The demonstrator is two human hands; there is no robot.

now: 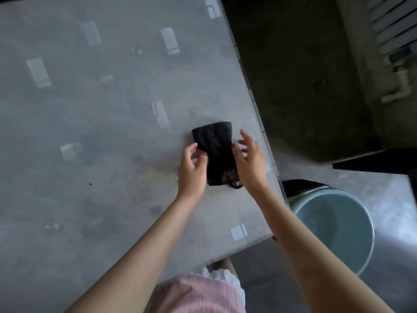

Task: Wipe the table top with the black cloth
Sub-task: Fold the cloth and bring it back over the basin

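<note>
A folded black cloth (216,150) lies flat on the grey glass table top (101,114), close to the table's right edge. My left hand (191,168) is at the cloth's left side, fingers apart, thumb and fingertip touching its edge. On the cloth's right side is my right hand (249,161), fingers spread, thumb resting at the edge. Neither hand closes around the cloth. The cloth's lacy near end shows between my wrists.
A pale blue bucket (334,224) stands on the floor right of the table's near corner. A dark panel (374,161) juts in from the right. The table's right edge (255,102) runs diagonally. A radiator (392,23) is at the far right.
</note>
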